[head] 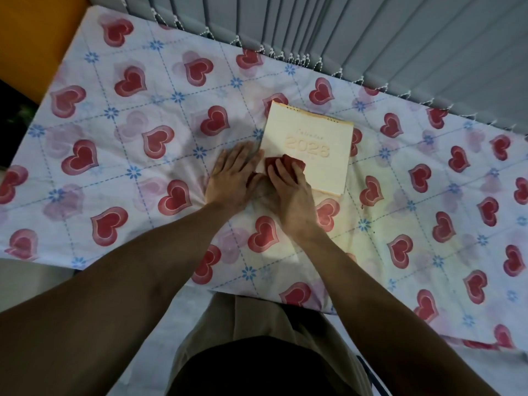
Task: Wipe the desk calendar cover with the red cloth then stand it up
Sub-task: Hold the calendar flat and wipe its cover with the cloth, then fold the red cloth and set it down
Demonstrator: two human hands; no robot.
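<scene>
The left hand (233,174) lay flat on the white cotton sheet printed with red hearts (120,155) that covered the desk, its fingers (243,155) straight and close together, their tips at the left edge of the cream, spiral-bound 2023 desk calendar (311,144). It braced from the side only, so a hard stroke could, I judged, have slid the flat-lying calendar and rucked the loose sheet. The right hand (288,184) pressed a crumpled red cloth (288,163) onto the cover's near left corner, fingers curled over it. Most of the cloth was hidden beneath them. The small lettering above the year was too faint to read, and the calendar's folding stand could not be seen.
</scene>
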